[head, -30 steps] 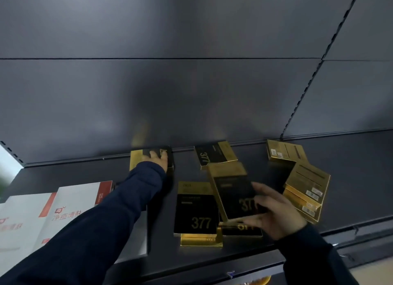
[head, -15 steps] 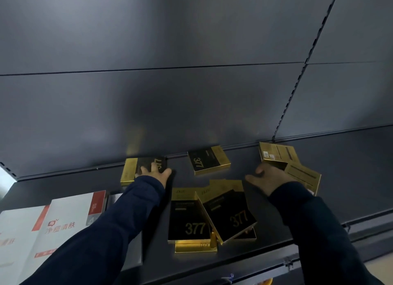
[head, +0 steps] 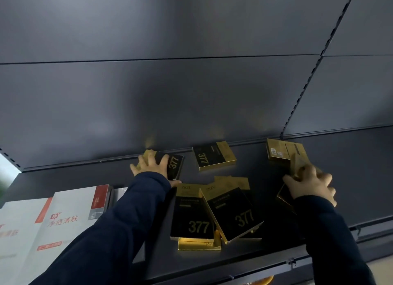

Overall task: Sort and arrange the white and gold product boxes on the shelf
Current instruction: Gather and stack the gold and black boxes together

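Note:
Several gold and black "377" boxes lie scattered on the dark shelf (head: pixel 350 178). My left hand (head: pixel 152 166) rests flat, fingers spread, on one such box (head: pixel 175 164) by the back wall. My right hand (head: pixel 311 185) grips a tilted gold box (head: pixel 298 164) at the right, partly hiding it and a dark box under the wrist. Another gold box (head: pixel 278 150) lies behind it, face down. One 377 box (head: pixel 214 157) lies at the back middle. Two 377 boxes (head: pixel 191 216) (head: pixel 236 214) overlap on a front pile. White boxes with red marks (head: pixel 70 216) lie at the left.
The grey back panel rises straight behind the boxes, with a slotted upright (head: pixel 302 88) at the right. The shelf's front lip (head: pixel 255 269) runs below the pile. A further white box (head: pixel 14 231) lies at the far left edge.
My right hand let go of the 377 box, which now leans on the front pile, and moved right to grip a gold box. My left hand turned the back box.

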Demonstrator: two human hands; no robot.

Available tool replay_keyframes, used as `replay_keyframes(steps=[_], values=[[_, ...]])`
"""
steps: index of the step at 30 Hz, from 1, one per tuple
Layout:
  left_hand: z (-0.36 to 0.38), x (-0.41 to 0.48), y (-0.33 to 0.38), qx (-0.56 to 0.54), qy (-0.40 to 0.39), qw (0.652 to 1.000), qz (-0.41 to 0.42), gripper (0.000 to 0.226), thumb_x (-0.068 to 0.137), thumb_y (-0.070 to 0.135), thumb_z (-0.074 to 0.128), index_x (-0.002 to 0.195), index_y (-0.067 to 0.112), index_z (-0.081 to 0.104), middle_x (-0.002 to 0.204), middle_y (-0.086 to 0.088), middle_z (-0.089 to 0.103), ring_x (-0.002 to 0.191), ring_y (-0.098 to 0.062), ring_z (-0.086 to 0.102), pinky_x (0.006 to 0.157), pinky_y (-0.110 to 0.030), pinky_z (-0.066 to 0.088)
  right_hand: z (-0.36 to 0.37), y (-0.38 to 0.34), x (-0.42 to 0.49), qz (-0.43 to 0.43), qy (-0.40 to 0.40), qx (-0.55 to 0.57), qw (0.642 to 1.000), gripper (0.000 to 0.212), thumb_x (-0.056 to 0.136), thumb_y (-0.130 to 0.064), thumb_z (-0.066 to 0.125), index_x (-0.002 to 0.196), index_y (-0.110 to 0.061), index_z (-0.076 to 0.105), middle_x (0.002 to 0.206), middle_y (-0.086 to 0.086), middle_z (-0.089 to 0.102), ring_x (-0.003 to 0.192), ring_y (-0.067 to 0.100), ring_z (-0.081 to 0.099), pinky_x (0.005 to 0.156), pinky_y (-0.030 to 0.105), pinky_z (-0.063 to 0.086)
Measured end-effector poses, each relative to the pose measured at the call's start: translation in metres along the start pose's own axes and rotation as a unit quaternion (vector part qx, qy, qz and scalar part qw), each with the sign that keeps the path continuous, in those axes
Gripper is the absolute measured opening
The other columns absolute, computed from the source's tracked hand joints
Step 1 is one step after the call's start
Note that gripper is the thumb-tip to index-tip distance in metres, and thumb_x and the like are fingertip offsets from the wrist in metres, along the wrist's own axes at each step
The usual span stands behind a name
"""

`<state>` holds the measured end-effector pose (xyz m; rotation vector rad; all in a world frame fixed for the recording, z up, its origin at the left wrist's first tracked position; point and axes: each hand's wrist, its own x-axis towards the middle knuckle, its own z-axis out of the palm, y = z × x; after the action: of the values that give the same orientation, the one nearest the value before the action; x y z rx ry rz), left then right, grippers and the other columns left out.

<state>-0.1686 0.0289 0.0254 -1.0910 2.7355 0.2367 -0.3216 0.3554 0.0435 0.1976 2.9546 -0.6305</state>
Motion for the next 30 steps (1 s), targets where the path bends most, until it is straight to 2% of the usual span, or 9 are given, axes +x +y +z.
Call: replay_keyframes(steps=[2,3,6,7,9,13,16,24,30], values=[[0.001,0.004,0.0,-0.017,-0.029,0.999,-0.026,0.098,0.061,0.072,0.062,0.14,0.038,0.017,0.152,-0.009,0.01,0.14,-0.039,0.011,0.11,-0.062,0.016,-0.01,0.001,0.0,-0.022,-0.003,0.188,0.982,0.056,0.08,-0.052,0.053,0.13,-0.03,0.039,0.129,0.012,0.037,0.106,0.039,0.047,0.09,0.051,0.045],[0.002,0.005,0.001,-0.015,-0.037,0.999,-0.028,0.098,0.062,0.073,0.061,0.141,0.038,0.015,0.152,-0.01,0.01,0.14,-0.04,0.011,0.11,-0.062,0.018,-0.016,-0.002,-0.003,-0.002,-0.026,0.322,0.947,0.053,0.084,-0.046,0.053,0.131,-0.026,0.042,0.13,0.013,0.041,0.104,0.035,0.049,0.09,0.048,0.045],[0.004,0.004,0.004,0.045,-0.037,0.998,-0.016,0.095,0.068,0.076,0.051,0.143,0.039,0.006,0.153,-0.012,0.008,0.138,-0.043,0.013,0.109,-0.06,0.023,-0.024,-0.017,-0.015,0.117,-0.222,0.626,0.738,0.053,0.079,-0.044,0.057,0.125,-0.017,0.048,0.126,0.016,0.054,0.105,0.035,0.055,0.093,0.048,0.042],[0.002,0.004,0.004,0.049,-0.039,0.998,-0.015,0.094,0.069,0.075,0.05,0.144,0.04,0.006,0.153,-0.012,0.008,0.138,-0.043,0.014,0.109,-0.059,0.024,-0.025,-0.021,-0.02,0.115,-0.28,0.654,0.693,0.068,0.068,-0.047,0.064,0.127,-0.017,0.048,0.126,0.017,0.055,0.108,0.038,0.055,0.09,0.048,0.042],[-0.003,0.004,0.004,0.028,-0.053,0.998,-0.014,0.093,0.069,0.073,0.053,0.143,0.041,0.007,0.153,-0.011,0.008,0.138,-0.044,0.013,0.108,-0.06,0.024,-0.025,-0.028,-0.03,0.064,-0.348,0.672,0.651,0.096,0.047,-0.05,0.071,0.134,-0.019,0.047,0.129,0.021,0.054,0.113,0.045,0.055,0.085,0.049,0.048],[-0.008,0.003,0.0,-0.006,-0.071,0.997,-0.006,0.093,0.066,0.07,0.059,0.142,0.042,0.011,0.152,-0.008,0.01,0.138,-0.043,0.012,0.108,-0.063,0.021,-0.015,-0.034,-0.042,0.014,-0.412,0.707,0.575,0.065,0.082,-0.058,0.038,0.135,-0.022,0.046,0.131,0.022,0.057,0.116,0.046,0.056,0.093,0.058,0.045],[-0.007,0.0,-0.002,-0.015,-0.065,0.998,-0.001,0.094,0.065,0.068,0.061,0.141,0.042,0.013,0.152,-0.006,0.012,0.138,-0.04,0.015,0.108,-0.063,0.022,-0.011,-0.041,-0.048,0.02,-0.424,0.716,0.555,0.061,0.084,-0.059,0.037,0.131,-0.023,0.05,0.127,0.022,0.06,0.116,0.047,0.056,0.101,0.061,0.037],[-0.009,0.002,-0.005,-0.068,-0.026,0.997,-0.027,0.101,0.057,0.075,0.061,0.14,0.033,0.023,0.154,-0.007,0.013,0.139,-0.037,0.015,0.109,-0.059,0.023,-0.011,-0.045,-0.051,-0.016,-0.398,0.695,0.598,0.046,0.091,-0.043,0.038,0.13,-0.02,0.049,0.131,0.018,0.058,0.118,0.044,0.054,0.099,0.063,0.039],[-0.005,0.002,-0.002,-0.11,-0.017,0.988,-0.106,0.115,0.044,0.078,0.066,0.138,0.027,0.024,0.152,-0.015,0.018,0.136,-0.038,0.023,0.111,-0.055,0.021,-0.001,-0.047,-0.05,0.038,-0.324,0.715,0.618,0.048,0.092,-0.039,0.049,0.132,-0.014,0.05,0.129,0.015,0.06,0.118,0.033,0.056,0.088,0.044,0.048]])
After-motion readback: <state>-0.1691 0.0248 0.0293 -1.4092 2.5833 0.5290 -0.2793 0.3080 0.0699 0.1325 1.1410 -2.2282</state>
